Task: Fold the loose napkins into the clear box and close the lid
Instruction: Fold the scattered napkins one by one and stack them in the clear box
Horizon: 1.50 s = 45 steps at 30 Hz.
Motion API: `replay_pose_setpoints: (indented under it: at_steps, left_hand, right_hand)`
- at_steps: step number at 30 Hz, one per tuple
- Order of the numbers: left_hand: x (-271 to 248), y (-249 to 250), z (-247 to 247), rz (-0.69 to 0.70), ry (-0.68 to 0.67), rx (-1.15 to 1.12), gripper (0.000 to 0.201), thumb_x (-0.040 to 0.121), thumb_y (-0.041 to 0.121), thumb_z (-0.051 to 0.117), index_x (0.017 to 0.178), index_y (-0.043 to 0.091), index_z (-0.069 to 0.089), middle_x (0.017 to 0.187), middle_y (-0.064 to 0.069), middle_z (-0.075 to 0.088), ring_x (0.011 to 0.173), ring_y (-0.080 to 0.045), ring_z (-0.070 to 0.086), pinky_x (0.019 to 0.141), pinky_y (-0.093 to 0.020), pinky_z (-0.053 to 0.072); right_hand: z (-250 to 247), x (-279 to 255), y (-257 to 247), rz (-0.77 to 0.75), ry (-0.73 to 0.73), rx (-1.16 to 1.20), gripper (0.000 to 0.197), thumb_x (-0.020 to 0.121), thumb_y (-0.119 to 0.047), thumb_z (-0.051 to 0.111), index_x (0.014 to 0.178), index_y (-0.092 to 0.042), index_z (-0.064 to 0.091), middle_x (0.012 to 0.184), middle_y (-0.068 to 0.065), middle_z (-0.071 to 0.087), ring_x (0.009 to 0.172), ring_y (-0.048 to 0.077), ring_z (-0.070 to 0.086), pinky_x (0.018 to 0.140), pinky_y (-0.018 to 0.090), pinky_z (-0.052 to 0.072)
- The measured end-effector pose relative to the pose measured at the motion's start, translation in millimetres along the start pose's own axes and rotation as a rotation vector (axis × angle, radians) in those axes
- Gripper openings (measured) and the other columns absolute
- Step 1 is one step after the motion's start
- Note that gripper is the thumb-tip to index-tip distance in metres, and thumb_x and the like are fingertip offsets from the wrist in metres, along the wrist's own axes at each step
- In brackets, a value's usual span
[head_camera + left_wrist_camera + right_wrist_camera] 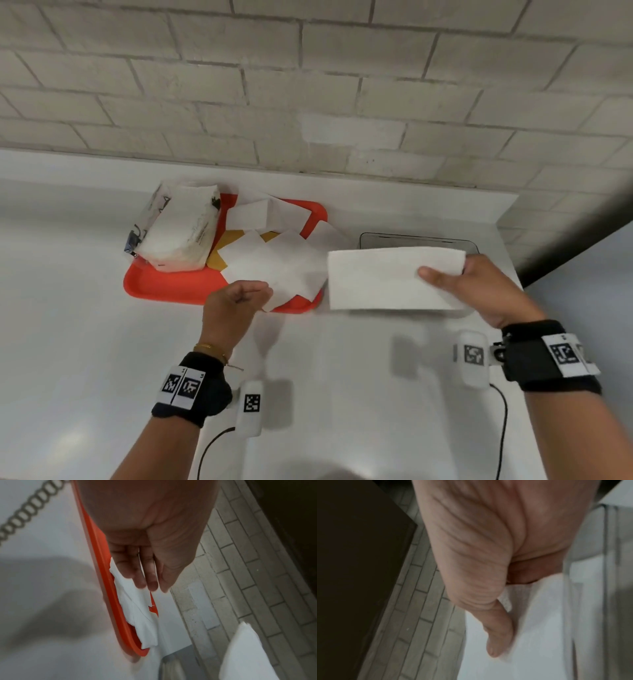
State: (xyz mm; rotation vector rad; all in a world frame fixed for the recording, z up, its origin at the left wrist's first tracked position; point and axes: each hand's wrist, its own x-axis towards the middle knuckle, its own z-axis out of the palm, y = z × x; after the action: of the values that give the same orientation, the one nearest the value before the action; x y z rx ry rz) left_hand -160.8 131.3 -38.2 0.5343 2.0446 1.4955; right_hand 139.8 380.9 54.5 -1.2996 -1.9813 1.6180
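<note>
My right hand (455,272) holds a folded white napkin (387,279) flat above the clear box (418,237), thumb (498,635) on top and fingers beneath. The napkin hides most of the box, though its clear wall (607,574) shows beside my palm. Several loose napkins (274,263) lie spread over the right part of the red tray (171,286). My left hand (265,291) is at the tray's near rim, its fingertips (143,584) pinching the near corner of one loose napkin (137,608).
A wrapped pack of napkins (178,233) stands on the tray's left end, with something yellow (219,257) under the sheets. The white counter ends at a brick wall (308,102) behind. Its right edge drops off beside the box, next to a dark panel (582,233).
</note>
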Motion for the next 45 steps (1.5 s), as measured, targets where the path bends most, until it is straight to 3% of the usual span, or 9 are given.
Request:
replay_pose_setpoints:
  at_steps: [5, 8, 10, 21, 30, 34, 38, 42, 45]
  left_hand:
    - [33.8, -6.5, 5.5, 0.117, 0.133, 0.435, 0.007, 0.089, 0.030, 0.080, 0.093, 0.025, 0.079, 0.106, 0.005, 0.075, 0.100, -0.016, 0.067, 0.085, -0.027, 0.050]
    - [53.4, -6.6, 5.1, 0.137, 0.133, 0.614, 0.014, 0.087, 0.036, 0.080, 0.096, 0.025, 0.078, 0.116, -0.004, 0.069, 0.111, -0.023, 0.063, 0.099, -0.038, 0.050]
    - [63.0, -5.8, 5.0, 0.147, 0.107, 0.698, 0.019, 0.084, 0.038, 0.082, 0.096, 0.024, 0.078, 0.117, -0.004, 0.068, 0.110, -0.023, 0.063, 0.101, -0.036, 0.049]
    - [77.1, -0.5, 11.1, 0.055, 0.053, 0.938, 0.042, 0.075, 0.052, 0.086, 0.107, 0.027, 0.075, 0.133, -0.008, 0.059, 0.120, -0.025, 0.060, 0.108, -0.039, 0.047]
    - [82.5, 2.7, 13.7, 0.003, 0.019, 0.970, 0.051, 0.071, 0.051, 0.089, 0.112, 0.026, 0.072, 0.137, -0.008, 0.058, 0.126, -0.027, 0.055, 0.110, -0.043, 0.046]
    - [88.4, 6.2, 12.9, -0.049, 0.022, 0.981, 0.072, 0.069, 0.053, 0.090, 0.129, 0.026, 0.062, 0.139, -0.011, 0.055, 0.130, -0.032, 0.051, 0.112, -0.047, 0.044]
    - [97.7, 8.1, 10.6, -0.084, 0.011, 0.969, 0.095, 0.060, 0.072, 0.085, 0.138, 0.030, 0.050, 0.135, -0.004, 0.063, 0.126, -0.029, 0.058, 0.108, -0.051, 0.047]
    - [101.0, 12.2, 17.9, -0.111, -0.002, 1.017, 0.101, 0.060, 0.093, 0.066, 0.139, 0.032, 0.048, 0.132, 0.000, 0.066, 0.130, -0.029, 0.057, 0.115, -0.055, 0.036]
    - [99.9, 16.7, 23.8, -0.120, -0.025, 1.057, 0.087, 0.072, 0.082, 0.069, 0.139, 0.031, 0.051, 0.131, 0.000, 0.068, 0.130, -0.029, 0.057, 0.119, -0.054, 0.029]
  right_hand:
    - [-39.3, 42.5, 11.8, 0.167, 0.119, -0.137, 0.048, 0.083, -0.037, 0.085, 0.107, 0.000, 0.066, 0.097, 0.004, 0.073, 0.087, 0.016, 0.066, 0.070, 0.023, 0.048]
    - [-40.7, 67.1, 25.9, 0.269, 0.115, -0.212, 0.096, 0.077, -0.051, 0.087, 0.144, 0.005, 0.045, 0.142, 0.016, 0.058, 0.128, 0.033, 0.058, 0.103, 0.036, 0.048]
    - [-36.8, 76.4, 32.8, 0.269, 0.134, -0.268, 0.091, 0.087, -0.040, 0.082, 0.152, 0.005, 0.036, 0.155, 0.020, 0.047, 0.140, 0.036, 0.048, 0.112, 0.039, 0.042]
    - [-26.7, 85.5, 36.4, 0.255, 0.134, -0.599, 0.057, 0.093, -0.032, 0.075, 0.132, 0.005, 0.058, 0.137, 0.021, 0.063, 0.127, 0.037, 0.059, 0.102, 0.036, 0.048]
    - [-17.0, 84.5, 44.3, 0.184, 0.177, -0.809, 0.064, 0.087, -0.035, 0.080, 0.135, -0.001, 0.056, 0.135, 0.017, 0.063, 0.126, 0.036, 0.058, 0.096, 0.037, 0.050]
    - [-10.5, 77.1, 43.9, 0.071, 0.280, -0.976, 0.049, 0.081, -0.022, 0.082, 0.121, -0.002, 0.061, 0.117, 0.017, 0.065, 0.109, 0.036, 0.063, 0.077, 0.035, 0.050]
    - [-2.0, 67.4, 42.8, -0.109, 0.370, -0.942, 0.044, 0.082, -0.027, 0.082, 0.118, -0.006, 0.070, 0.116, 0.018, 0.066, 0.115, 0.038, 0.056, 0.087, 0.041, 0.052]
    - [6.2, 62.4, 38.4, 0.027, 0.088, -0.815, 0.049, 0.098, -0.057, 0.058, 0.112, -0.013, 0.076, 0.119, 0.005, 0.072, 0.117, 0.028, 0.064, 0.096, 0.036, 0.050]
    - [10.5, 62.9, 38.3, 0.083, -0.053, -0.843, 0.067, 0.103, -0.063, 0.037, 0.081, -0.007, 0.068, 0.092, 0.005, 0.071, 0.099, 0.030, 0.065, 0.079, 0.034, 0.046]
